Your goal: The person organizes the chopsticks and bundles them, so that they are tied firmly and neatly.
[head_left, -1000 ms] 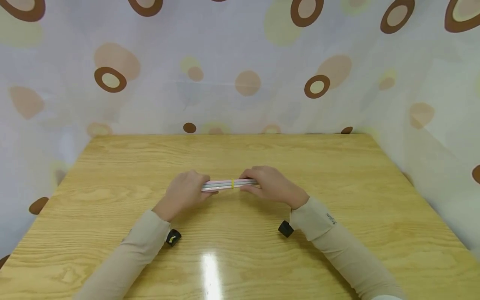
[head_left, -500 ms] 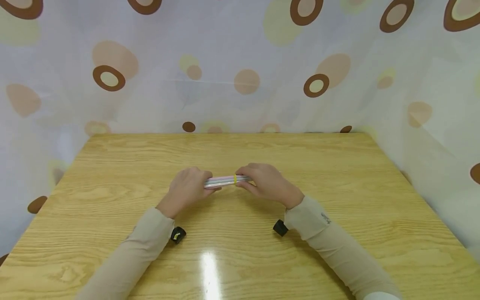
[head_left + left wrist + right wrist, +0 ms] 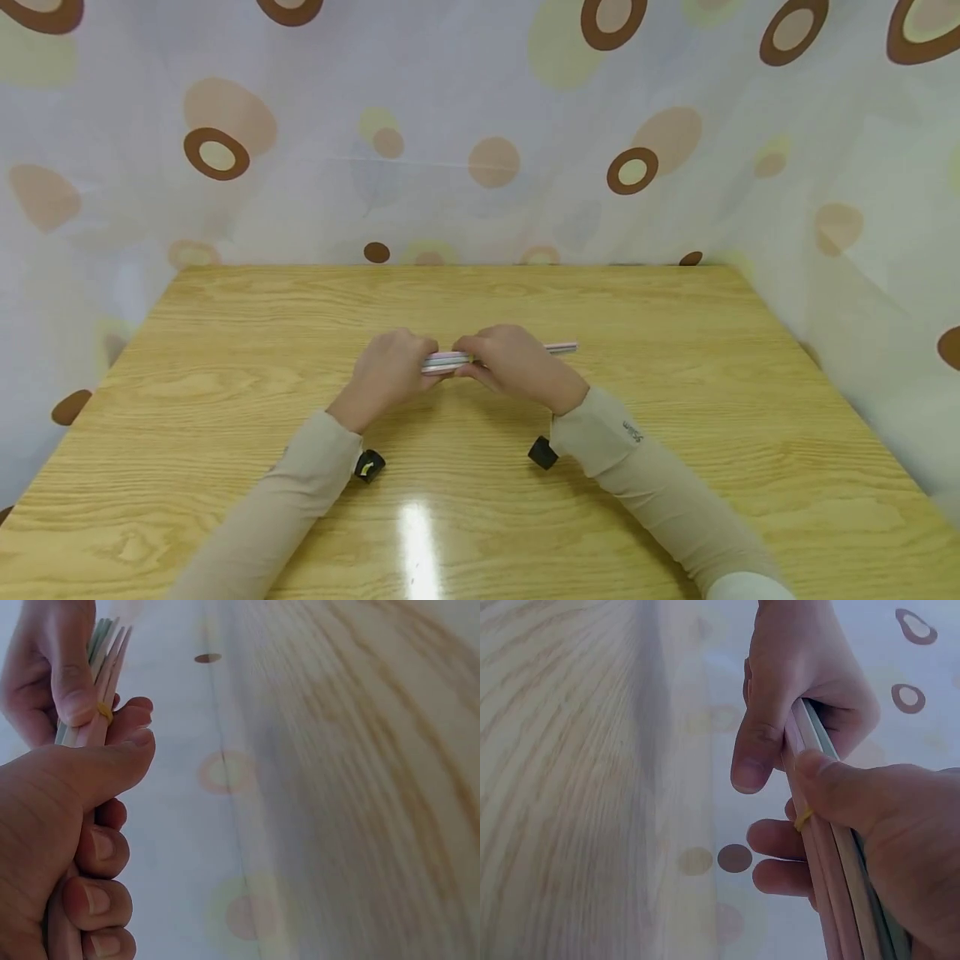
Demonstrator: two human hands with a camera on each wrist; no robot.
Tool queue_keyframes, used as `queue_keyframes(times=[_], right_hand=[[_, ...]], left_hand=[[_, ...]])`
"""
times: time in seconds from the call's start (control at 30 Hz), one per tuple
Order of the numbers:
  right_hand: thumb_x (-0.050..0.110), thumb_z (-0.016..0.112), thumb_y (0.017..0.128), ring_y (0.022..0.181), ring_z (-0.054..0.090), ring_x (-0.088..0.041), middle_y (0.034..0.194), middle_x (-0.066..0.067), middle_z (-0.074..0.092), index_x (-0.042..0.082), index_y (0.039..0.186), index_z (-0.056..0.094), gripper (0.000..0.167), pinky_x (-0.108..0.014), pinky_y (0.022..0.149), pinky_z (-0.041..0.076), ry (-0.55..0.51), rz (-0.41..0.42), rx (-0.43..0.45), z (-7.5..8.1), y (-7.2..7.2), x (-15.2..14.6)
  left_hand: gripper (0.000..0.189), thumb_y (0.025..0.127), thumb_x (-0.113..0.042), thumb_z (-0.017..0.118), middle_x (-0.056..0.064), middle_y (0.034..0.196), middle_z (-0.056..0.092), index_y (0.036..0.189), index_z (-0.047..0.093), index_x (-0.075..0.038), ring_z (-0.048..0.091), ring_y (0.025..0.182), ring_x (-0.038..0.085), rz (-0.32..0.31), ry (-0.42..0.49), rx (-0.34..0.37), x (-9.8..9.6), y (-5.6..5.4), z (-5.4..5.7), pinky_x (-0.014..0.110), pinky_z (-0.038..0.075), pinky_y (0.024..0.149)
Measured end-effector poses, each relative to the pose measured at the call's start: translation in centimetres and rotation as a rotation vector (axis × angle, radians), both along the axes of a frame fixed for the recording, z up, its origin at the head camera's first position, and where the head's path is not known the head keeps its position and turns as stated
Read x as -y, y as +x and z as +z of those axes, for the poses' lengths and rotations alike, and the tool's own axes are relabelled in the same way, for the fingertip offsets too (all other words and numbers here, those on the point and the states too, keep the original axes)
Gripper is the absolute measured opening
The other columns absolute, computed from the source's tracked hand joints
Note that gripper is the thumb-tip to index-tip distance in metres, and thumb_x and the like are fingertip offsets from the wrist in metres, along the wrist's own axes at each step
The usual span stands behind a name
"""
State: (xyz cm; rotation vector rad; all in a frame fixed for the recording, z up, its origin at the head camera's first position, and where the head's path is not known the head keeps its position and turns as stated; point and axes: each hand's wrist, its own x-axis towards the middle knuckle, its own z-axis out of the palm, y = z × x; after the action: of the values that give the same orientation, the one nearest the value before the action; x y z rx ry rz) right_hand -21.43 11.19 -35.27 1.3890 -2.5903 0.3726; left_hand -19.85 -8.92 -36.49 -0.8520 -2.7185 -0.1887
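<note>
A bundle of pink, white and green chopsticks (image 3: 444, 362) is held level between both hands, above the middle of the table. My left hand (image 3: 392, 367) grips the bundle's left part, its fingers curled round it in the left wrist view. Around the sticks runs a yellow rubber band (image 3: 804, 820). My right hand (image 3: 517, 364) holds the bundle at the band, thumb on top and fingers beneath in the right wrist view. The chopsticks' thinner ends (image 3: 120, 646) stick out past the right hand. Both hands are close together; the left palm hides the other ends.
The wooden table (image 3: 480, 500) spreads out on all sides of the hands, with a bright light reflection near its front. Behind it hangs a pale curtain (image 3: 420, 100) with brown and yellow circles. A small black wrist camera (image 3: 543, 452) shows at the right cuff.
My right hand has slid left along the chopsticks to the rubber band, so their ends now show beyond it. The left hand has shifted slightly right, narrowing the gap.
</note>
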Motion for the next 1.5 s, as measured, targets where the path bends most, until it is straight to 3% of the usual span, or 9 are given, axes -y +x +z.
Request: queue_keyframes(times=[0.17,0.47,0.83,1.1,1.27,1.5], right_hand=[[0.028,0.067,0.090,0.058,0.053,-0.007,0.079,0.000,0.069,0.008,0.105,0.070,0.025,-0.023,0.059,0.045,0.020,-0.017,0.042,-0.2,0.2,0.0],[0.028,0.073,0.086,0.066,0.061,-0.013,0.082,-0.003,0.068,0.006,0.114,0.065,0.036,-0.032,0.068,0.052,-0.016,-0.011,-0.062,-0.1,-0.1,-1.3],[0.025,0.071,0.088,0.068,0.062,-0.013,0.091,-0.003,0.071,0.008,0.104,0.067,0.023,-0.031,0.065,0.051,-0.043,-0.021,-0.059,-0.3,0.1,-3.1],[0.025,0.068,0.090,0.077,0.067,-0.016,0.096,-0.006,0.072,0.006,0.106,0.068,0.025,-0.034,0.072,0.054,-0.056,0.016,-0.057,-0.3,-0.1,-2.5],[0.021,0.070,0.088,0.071,0.064,-0.014,0.092,-0.005,0.071,0.006,0.103,0.069,0.022,-0.032,0.068,0.053,-0.080,0.032,-0.069,-0.1,0.1,-1.7],[0.018,0.068,0.090,0.079,0.067,-0.016,0.097,-0.005,0.072,0.005,0.107,0.068,0.021,-0.031,0.074,0.053,-0.010,0.073,-0.055,0.8,0.3,-0.2]], left_hand=[[0.033,0.083,-0.038,0.075,-0.001,0.055,0.055,0.066,0.060,-0.013,0.043,0.045,0.009,0.002,0.011,0.016,0.0,0.2,-0.7,0.023,0.038,0.042],[0.031,0.082,-0.040,0.075,0.002,0.062,0.062,0.075,0.066,-0.010,0.051,0.047,0.012,0.017,0.029,-0.011,-0.2,0.0,-0.6,0.027,0.044,0.043],[0.034,0.081,-0.040,0.076,-0.001,0.057,0.054,0.069,0.061,-0.011,0.042,0.045,0.010,0.018,0.047,0.011,-0.1,0.0,-0.9,0.025,0.039,0.042],[0.035,0.082,-0.039,0.075,0.001,0.056,0.055,0.069,0.061,-0.010,0.044,0.045,0.012,0.005,0.042,0.008,0.0,0.0,-1.0,0.026,0.041,0.043],[0.034,0.083,-0.037,0.075,0.002,0.058,0.057,0.069,0.061,-0.009,0.045,0.045,0.012,0.017,0.056,-0.024,-0.2,0.5,-0.9,0.027,0.043,0.043],[0.034,0.085,-0.034,0.074,0.000,0.053,0.052,0.067,0.058,-0.009,0.042,0.043,0.010,-0.027,0.084,-0.054,-1.3,0.6,-0.2,0.024,0.040,0.040]])
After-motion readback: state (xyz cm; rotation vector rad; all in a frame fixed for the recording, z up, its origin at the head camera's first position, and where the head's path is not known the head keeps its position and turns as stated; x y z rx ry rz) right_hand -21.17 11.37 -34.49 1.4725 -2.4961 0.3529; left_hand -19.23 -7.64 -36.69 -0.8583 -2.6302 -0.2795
